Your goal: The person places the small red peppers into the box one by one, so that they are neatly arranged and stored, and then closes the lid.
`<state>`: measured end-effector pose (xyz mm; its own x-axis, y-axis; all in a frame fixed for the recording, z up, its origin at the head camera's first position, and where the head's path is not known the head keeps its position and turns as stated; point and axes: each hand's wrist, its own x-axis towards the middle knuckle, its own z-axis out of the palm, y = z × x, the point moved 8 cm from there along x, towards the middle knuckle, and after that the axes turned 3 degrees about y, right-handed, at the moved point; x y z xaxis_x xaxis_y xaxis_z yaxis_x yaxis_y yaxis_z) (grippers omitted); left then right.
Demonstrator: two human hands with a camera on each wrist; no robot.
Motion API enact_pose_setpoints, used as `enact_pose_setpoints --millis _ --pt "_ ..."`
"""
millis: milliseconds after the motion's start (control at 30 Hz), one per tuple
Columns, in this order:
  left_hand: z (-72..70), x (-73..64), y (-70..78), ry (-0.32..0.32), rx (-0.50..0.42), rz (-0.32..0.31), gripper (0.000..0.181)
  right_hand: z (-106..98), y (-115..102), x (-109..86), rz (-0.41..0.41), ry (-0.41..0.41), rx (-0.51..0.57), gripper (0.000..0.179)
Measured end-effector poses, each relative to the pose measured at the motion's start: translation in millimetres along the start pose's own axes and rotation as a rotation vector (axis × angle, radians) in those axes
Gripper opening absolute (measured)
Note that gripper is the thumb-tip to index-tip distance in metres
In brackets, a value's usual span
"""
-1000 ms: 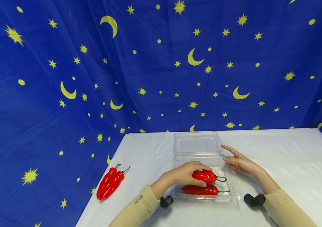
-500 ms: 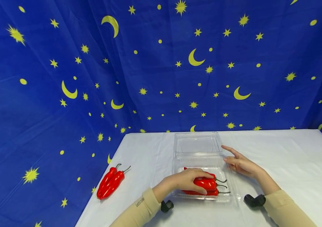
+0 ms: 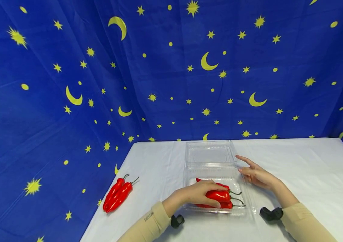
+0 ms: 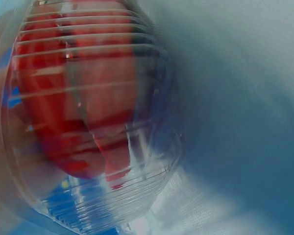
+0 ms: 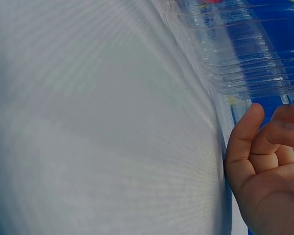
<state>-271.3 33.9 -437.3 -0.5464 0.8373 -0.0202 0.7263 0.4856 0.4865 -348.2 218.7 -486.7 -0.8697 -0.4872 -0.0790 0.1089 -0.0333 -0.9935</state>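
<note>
Fingers and thumb of my left hand [image 3: 203, 192] curl round a glossy red chili pepper [image 3: 218, 195] inside the clear plastic clamshell box [image 3: 189, 173]. Behind it shows another chili pepper [image 3: 200, 180], partly under the fingers, and a third chili pepper [image 3: 227, 205] lies in front. Their dark stems point right. In the left wrist view, red peppers [image 4: 108, 88] show blurred through the ribbed wall. Beside the box's right edge, near the hinge, is my right hand [image 3: 257, 175], index finger extended and holding nothing; whether it touches the plastic I cannot tell.
The clamshell's lid [image 3: 209, 153] lies folded back behind its base. More red chili peppers [image 3: 118, 195] lie at the table's left edge. A white cloth [image 3: 316, 188] covers the table, and a blue star-patterned curtain [image 3: 171, 74] stands behind and to the left.
My left hand has shifted slightly toward the front with the chili pepper, now closer against the front one. The rear pepper has come into view. My right hand has stayed still.
</note>
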Motion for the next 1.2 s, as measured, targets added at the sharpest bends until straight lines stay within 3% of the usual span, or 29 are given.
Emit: enact_pose_setpoints --millis 167,700,1200 --pt "-2.3 -1.2 0.2 0.027 0.056 -0.009 0.059 0.4 -0.5 -0.3 -0.002 0.000 0.003 0.075" --pt "-2.7 -2.5 -10.8 0.105 0.119 -0.100 0.058 -0.1 -0.2 -0.7 0.012 0.021 -0.009 0.075" --pt "-4.9 -3.2 -13.3 0.158 0.170 -0.121 0.060 -1.0 1.1 0.0 0.019 0.031 -0.027 0.075"
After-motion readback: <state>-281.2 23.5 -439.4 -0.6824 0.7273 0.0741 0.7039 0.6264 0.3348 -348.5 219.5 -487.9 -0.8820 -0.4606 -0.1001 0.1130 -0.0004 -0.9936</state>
